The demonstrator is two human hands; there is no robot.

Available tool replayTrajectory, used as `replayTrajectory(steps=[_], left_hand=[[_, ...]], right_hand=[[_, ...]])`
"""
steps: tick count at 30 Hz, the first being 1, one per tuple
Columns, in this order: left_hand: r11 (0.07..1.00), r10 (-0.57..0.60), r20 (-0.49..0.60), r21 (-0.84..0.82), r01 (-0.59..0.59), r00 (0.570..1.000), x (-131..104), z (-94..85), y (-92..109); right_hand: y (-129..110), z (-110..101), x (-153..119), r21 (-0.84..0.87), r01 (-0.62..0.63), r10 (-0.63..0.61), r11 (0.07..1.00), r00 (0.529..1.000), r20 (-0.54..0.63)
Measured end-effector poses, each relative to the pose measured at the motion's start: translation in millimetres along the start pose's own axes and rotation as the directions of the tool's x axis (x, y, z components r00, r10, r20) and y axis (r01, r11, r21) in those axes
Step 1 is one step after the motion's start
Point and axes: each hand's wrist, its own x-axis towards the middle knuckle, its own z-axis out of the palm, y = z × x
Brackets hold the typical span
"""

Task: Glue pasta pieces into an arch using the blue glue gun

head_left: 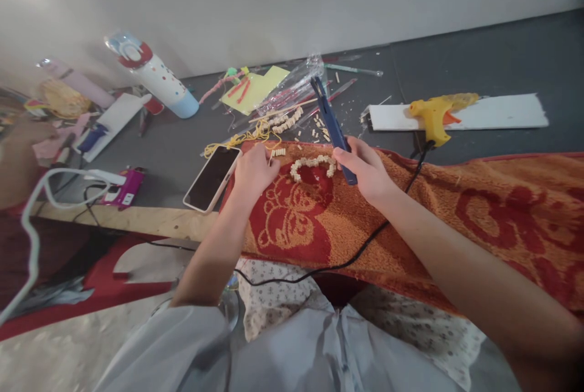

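My right hand point(365, 167) is closed around a long dark blue stapler-like tool point(335, 127), whose split tip points up and away from me. My left hand point(258, 167) is closed with its fingertips pressed together, next to a short row of small cream pieces point(278, 152); what it holds, if anything, is hidden. Between the hands, a curved band of cream beads point(312, 164) lies on the orange and red towel point(360, 215). Just left of my left hand is a phone point(212, 179) with a dark screen. Beyond the towel are more cream pieces point(287, 121) and yellow cord point(241, 136).
A yellow glue gun point(433, 118) lies on a white strip point(506, 113), its black cable point(365, 243) crossing the towel. A spotted bottle point(157, 78), yellow paper point(255, 91) and plastic wrappers point(292, 91) lie behind. At left are a purple power adapter point(125, 188) and another person's arm point(22, 161).
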Motion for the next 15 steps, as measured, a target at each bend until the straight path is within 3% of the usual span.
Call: replayTrajectory(steps=[15], left_hand=[[0.998, -0.063, -0.034, 0.013, 0.064, 0.997, -1.1, 5.7, 7.6]], right_hand=[[1.6, -1.5, 1.5, -0.031, -0.014, 0.015, 0.999, 1.0, 0.013]])
